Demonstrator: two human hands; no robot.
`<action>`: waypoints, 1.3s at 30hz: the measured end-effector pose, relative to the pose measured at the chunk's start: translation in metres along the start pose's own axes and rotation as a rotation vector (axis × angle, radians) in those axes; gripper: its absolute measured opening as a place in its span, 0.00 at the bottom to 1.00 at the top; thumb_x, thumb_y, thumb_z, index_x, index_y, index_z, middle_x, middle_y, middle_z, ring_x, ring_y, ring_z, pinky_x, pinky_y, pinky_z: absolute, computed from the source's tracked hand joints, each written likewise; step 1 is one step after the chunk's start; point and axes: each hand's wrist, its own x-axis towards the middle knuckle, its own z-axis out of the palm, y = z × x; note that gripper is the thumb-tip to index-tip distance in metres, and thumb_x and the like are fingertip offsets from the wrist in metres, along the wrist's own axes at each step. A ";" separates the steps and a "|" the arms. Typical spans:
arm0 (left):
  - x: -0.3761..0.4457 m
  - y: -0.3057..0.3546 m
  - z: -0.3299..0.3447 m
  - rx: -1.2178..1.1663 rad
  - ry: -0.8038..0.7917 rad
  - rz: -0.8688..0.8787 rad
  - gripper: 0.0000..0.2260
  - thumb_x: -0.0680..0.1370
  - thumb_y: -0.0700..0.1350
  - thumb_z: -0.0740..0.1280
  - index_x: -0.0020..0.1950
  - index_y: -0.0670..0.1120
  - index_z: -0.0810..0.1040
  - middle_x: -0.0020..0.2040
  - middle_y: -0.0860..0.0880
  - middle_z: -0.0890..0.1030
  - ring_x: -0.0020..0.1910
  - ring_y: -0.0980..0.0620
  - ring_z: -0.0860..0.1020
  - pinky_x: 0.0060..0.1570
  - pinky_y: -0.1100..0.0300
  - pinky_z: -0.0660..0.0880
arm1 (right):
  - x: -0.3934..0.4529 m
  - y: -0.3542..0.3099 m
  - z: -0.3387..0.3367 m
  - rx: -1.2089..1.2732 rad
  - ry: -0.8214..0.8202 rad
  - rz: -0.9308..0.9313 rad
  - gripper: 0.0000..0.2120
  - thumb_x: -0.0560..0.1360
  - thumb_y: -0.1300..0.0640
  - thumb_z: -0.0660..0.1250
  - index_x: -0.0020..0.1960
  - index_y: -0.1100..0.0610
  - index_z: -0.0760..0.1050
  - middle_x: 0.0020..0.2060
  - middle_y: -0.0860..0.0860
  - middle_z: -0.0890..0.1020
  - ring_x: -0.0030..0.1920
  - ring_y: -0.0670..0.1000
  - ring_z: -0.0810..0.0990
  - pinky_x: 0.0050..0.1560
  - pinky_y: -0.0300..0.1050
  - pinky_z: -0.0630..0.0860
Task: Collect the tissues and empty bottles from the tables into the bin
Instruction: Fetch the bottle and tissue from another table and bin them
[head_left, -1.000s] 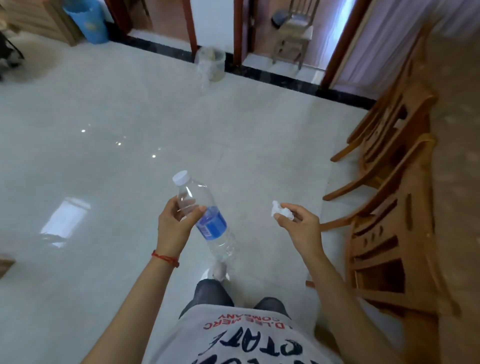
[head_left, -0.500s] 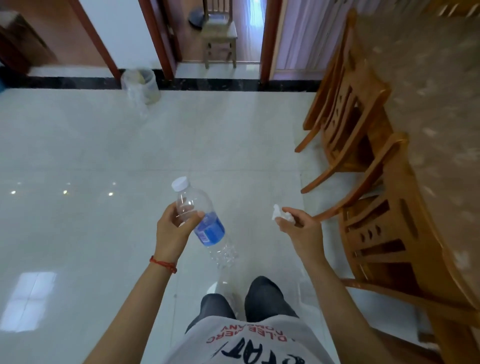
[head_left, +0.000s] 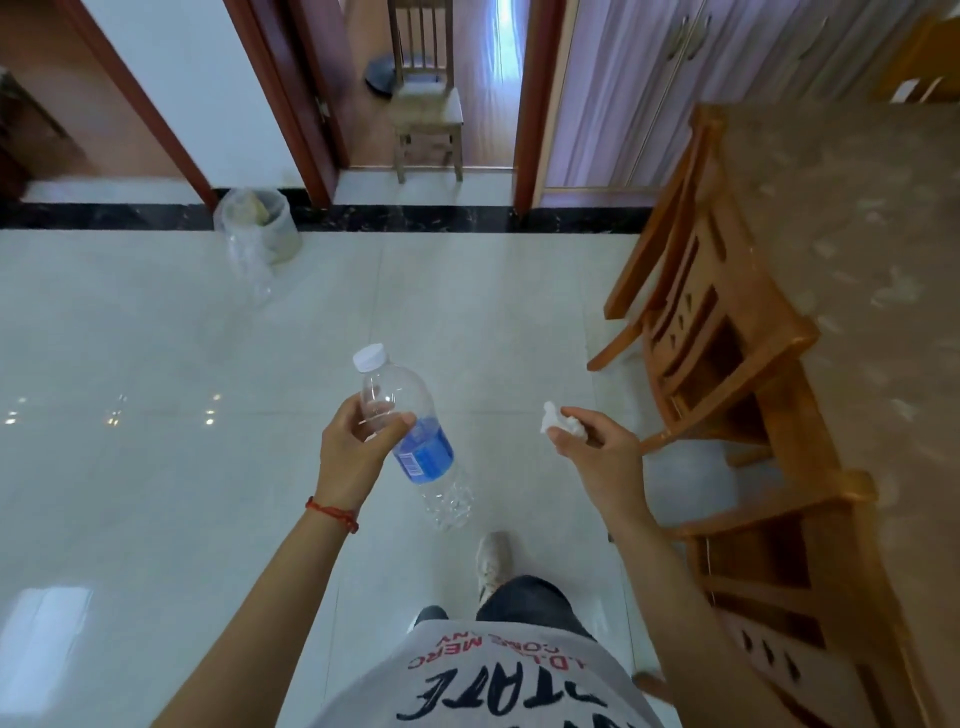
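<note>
Bottle in left hand, tissue in right hand

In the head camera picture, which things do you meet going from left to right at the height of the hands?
Left hand → bottle → tissue → right hand → wooden chair → table.

Bright daylight comes through the far doorway. The glossy floor mirrors small lamp glints and a pale window patch. Edges bend strongly; the table looks smeared.
</note>
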 end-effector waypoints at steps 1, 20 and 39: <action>0.015 0.008 0.009 0.002 -0.011 0.007 0.13 0.72 0.36 0.69 0.54 0.45 0.73 0.47 0.48 0.78 0.44 0.58 0.77 0.37 0.78 0.72 | 0.018 -0.008 -0.002 -0.003 0.001 -0.006 0.09 0.68 0.61 0.73 0.45 0.51 0.79 0.39 0.46 0.81 0.42 0.47 0.79 0.47 0.43 0.77; 0.370 0.101 0.112 0.084 -0.089 0.082 0.15 0.73 0.38 0.68 0.58 0.40 0.72 0.49 0.46 0.77 0.47 0.51 0.77 0.39 0.76 0.73 | 0.361 -0.123 0.068 -0.039 0.098 0.012 0.10 0.69 0.63 0.72 0.50 0.58 0.79 0.41 0.48 0.80 0.40 0.44 0.78 0.42 0.32 0.76; 0.670 0.205 0.247 0.107 -0.190 0.116 0.14 0.72 0.38 0.69 0.56 0.41 0.73 0.44 0.53 0.78 0.44 0.58 0.76 0.37 0.76 0.73 | 0.662 -0.204 0.086 -0.043 0.216 0.001 0.09 0.69 0.60 0.73 0.48 0.56 0.80 0.41 0.51 0.82 0.42 0.52 0.79 0.47 0.46 0.78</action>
